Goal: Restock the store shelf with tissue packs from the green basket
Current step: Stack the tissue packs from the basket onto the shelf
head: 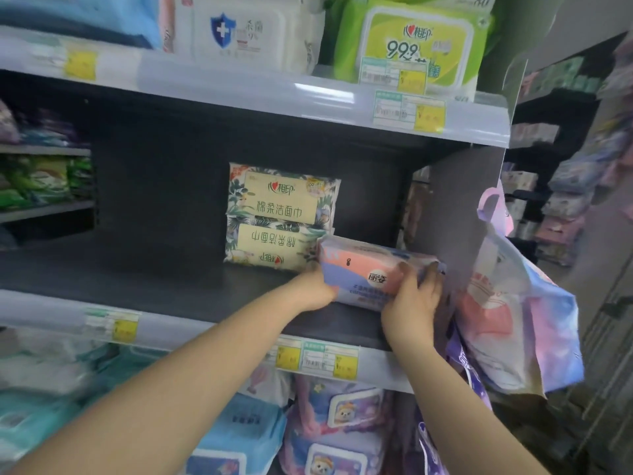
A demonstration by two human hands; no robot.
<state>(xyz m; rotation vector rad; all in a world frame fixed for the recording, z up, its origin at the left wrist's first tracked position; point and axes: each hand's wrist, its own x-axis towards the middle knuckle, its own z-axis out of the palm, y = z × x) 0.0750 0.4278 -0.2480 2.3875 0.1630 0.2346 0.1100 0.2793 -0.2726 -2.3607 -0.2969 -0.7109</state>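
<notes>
A pink and purple tissue pack (pixel 368 269) lies flat at the right end of the dark middle shelf (pixel 154 269). My left hand (pixel 313 289) grips its left end and my right hand (pixel 412 296) grips its right front edge, fingers curled over the top. Just behind and to the left, two floral cream tissue packs (pixel 279 214) stand stacked against the shelf's back, the lower one upside down. The green basket is out of view.
A grey divider panel (pixel 455 214) closes the shelf's right side. Pink and blue bags (pixel 513 320) hang beyond it. Wet-wipe packs (pixel 411 42) fill the shelf above, more packs (pixel 335 423) the shelf below. Price tags (pixel 315 358) line the shelf edges.
</notes>
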